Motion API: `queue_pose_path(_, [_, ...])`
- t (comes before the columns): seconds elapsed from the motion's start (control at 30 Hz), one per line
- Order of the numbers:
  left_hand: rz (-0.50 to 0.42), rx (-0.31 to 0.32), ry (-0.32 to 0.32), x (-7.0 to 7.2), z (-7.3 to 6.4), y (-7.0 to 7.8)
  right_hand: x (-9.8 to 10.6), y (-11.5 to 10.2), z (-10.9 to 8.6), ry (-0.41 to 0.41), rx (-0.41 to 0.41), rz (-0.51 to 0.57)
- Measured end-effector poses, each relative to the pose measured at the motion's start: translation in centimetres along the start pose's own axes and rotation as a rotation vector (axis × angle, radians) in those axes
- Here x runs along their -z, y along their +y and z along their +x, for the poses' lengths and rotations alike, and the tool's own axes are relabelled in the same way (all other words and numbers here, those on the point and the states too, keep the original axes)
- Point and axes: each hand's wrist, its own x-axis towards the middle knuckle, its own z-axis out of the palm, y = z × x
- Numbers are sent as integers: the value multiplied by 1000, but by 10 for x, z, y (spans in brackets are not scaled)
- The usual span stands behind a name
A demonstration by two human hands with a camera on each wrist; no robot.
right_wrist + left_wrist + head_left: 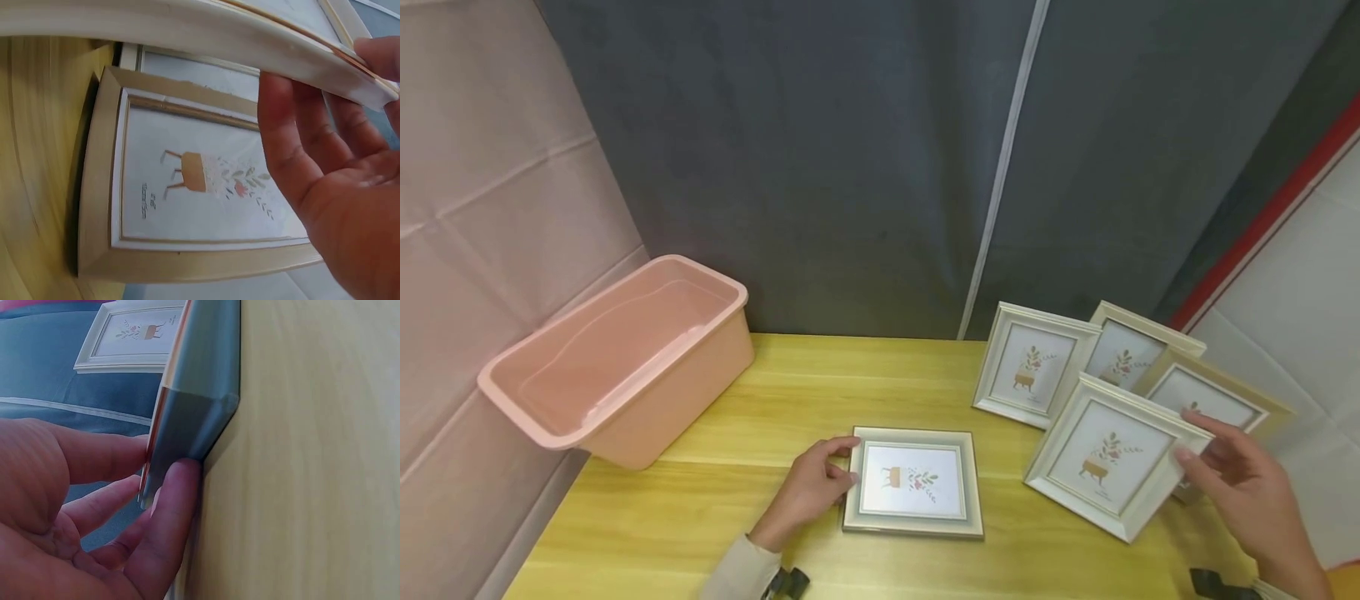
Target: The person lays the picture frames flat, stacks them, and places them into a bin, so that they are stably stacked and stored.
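My left hand (808, 492) pinches the left edge of a silvery photo frame (913, 481), which lies face up on the table with its plant picture turned sideways. In the left wrist view, thumb and fingers meet the greenish-grey side (200, 375) of that frame. My right hand (1247, 492) grips the upper right edge of a white photo frame (1108, 462), thumb in front and fingers behind; this frame leans back, facing me. Right behind it stand a tan frame (1206, 396), whose face fills the right wrist view, another white frame (1033, 367) and a cream frame (1138, 346), partly hidden.
A pink plastic tub (700, 387) stands at the table's left rear, its inside bare. The wood-grain table (790, 392) ends at a dark grey curtain (820, 167). Pale cloth walls flank both sides, the right one (1322, 275) close behind the standing frames.
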Motion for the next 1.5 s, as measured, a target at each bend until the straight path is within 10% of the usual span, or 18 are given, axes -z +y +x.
queue_pose_path(0.2, [-11, 6, 1, 0, 1, 2, -4, 0, -1, 29, 4, 281])
queue_pose_path(1.03, [-26, 9, -2, 3, -3, 4, -17, -31, -8, 126, -34, 326])
queue_pose_path(1.5, [35, -60, 49, 10, -10, 21, -33, -57, -4, 29, 147, 544])
